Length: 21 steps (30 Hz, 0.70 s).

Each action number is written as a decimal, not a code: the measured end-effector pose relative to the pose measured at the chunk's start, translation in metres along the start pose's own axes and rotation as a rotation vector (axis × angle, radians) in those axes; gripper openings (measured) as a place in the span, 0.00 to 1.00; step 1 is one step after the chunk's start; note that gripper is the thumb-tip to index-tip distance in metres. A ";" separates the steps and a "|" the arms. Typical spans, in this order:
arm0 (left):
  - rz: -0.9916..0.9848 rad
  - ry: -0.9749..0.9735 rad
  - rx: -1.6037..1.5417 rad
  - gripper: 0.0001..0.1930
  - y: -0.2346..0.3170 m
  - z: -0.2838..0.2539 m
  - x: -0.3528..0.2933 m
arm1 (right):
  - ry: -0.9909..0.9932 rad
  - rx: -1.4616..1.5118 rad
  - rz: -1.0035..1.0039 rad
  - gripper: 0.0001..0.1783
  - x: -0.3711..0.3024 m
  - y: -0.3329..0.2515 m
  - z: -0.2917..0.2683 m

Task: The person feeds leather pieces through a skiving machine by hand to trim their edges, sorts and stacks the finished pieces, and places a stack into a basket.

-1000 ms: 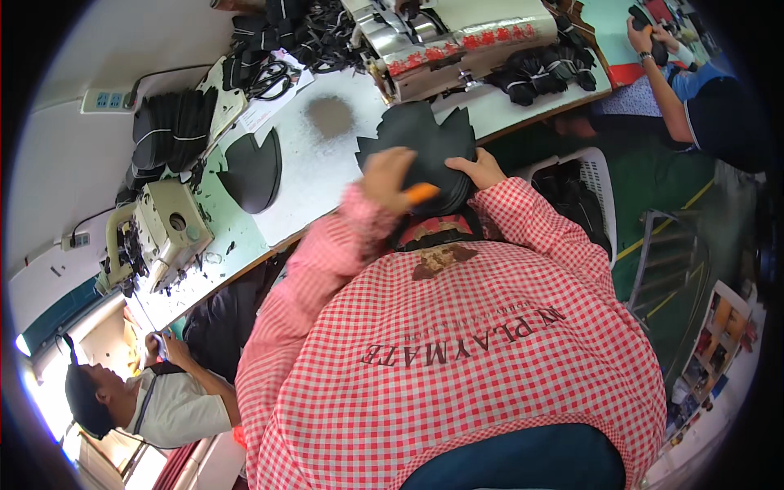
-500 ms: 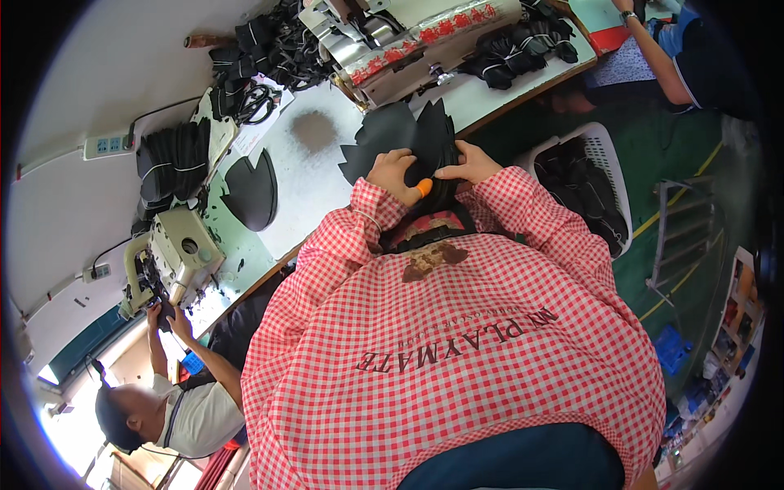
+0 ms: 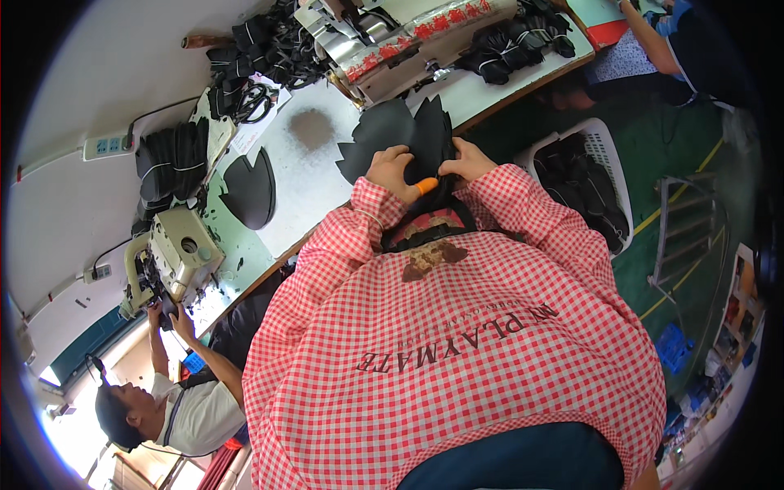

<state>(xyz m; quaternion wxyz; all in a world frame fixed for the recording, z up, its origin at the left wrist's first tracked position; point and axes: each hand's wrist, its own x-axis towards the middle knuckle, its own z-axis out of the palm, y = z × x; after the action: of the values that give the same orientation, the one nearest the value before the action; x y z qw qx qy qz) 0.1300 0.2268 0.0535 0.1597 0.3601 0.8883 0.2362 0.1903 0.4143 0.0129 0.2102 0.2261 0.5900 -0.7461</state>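
Several black, stiff-looking cut pieces (image 3: 385,126) with pointed, jagged edges fan out at the table's front edge. My left hand (image 3: 394,170) rests on the left part of them, fingers bent over the piece. An orange cover (image 3: 426,185) sits on its thumb, which presses toward the middle of the bunch. My right hand (image 3: 469,160) grips the right-hand layers (image 3: 433,135) at their edge, thumb on the near side. The lower ends of the pieces are partly hidden by my hands.
A separate black cut piece (image 3: 249,189) lies left on the white table (image 3: 286,200). A sewing machine (image 3: 416,41) stands beyond, with tied black bundles (image 3: 516,51) beside it. Right is a white basket (image 3: 612,155) of black pieces. A co-worker (image 3: 175,408) works at another machine (image 3: 181,253).
Both hands keep their hold, with only a slight shift of fingers and thumbs. The black pieces stay nearly in place. The co-worker's head on the left has turned a little.
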 end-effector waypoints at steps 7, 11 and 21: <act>-0.014 -0.009 -0.034 0.30 -0.006 0.005 0.002 | 0.165 -0.291 -0.127 0.33 0.008 0.015 0.003; -0.051 -0.008 0.039 0.29 0.010 0.007 0.002 | 0.200 -0.324 -0.149 0.35 0.009 0.016 0.010; -0.504 0.332 -0.347 0.14 -0.060 -0.027 -0.005 | 0.341 -0.414 -0.108 0.37 0.012 0.023 0.013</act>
<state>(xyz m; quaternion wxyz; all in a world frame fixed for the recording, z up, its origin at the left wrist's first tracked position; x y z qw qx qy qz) 0.0875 0.1776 0.0450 0.1252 0.0538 0.9098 0.3920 0.1931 0.3957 -0.0096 0.1095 0.2689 0.7680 -0.5709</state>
